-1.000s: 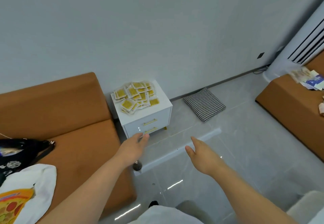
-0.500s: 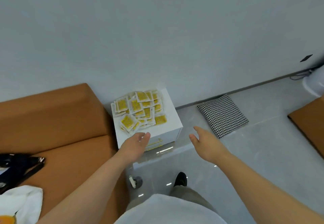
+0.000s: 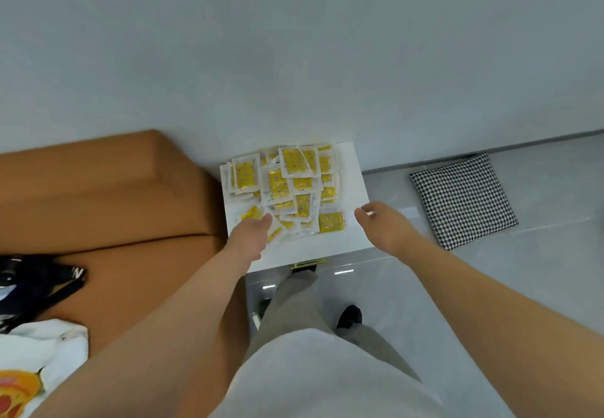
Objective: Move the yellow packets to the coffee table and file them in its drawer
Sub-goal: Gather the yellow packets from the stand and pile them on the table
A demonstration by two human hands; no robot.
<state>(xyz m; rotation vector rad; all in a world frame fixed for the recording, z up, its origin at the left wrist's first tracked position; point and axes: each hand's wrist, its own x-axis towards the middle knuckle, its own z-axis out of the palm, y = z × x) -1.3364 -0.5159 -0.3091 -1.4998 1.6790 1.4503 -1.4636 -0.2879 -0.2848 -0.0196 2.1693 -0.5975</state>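
Several yellow packets (image 3: 287, 185) lie in a loose heap on top of a small white cabinet (image 3: 354, 185) against the wall. My left hand (image 3: 250, 236) reaches over the cabinet's front left part, its relaxed fingertips at the near edge of the heap. My right hand (image 3: 382, 228) hovers over the cabinet's right front corner, fingers loosely spread and holding nothing. A gold drawer handle (image 3: 309, 264) shows just under the cabinet's front edge. The coffee table is out of view.
An orange sofa (image 3: 108, 201) stands directly left of the cabinet, with a black bag (image 3: 36, 283) and a white printed cloth (image 3: 36, 355) on its seat. A black-and-white checked cushion (image 3: 464, 198) lies on the grey tiled floor to the right. My legs stand before the cabinet.
I have stepped up close to the cabinet, which now sits right below me. Both hands moved forward from in front of its drawers to above its top, the left reaching the packets.
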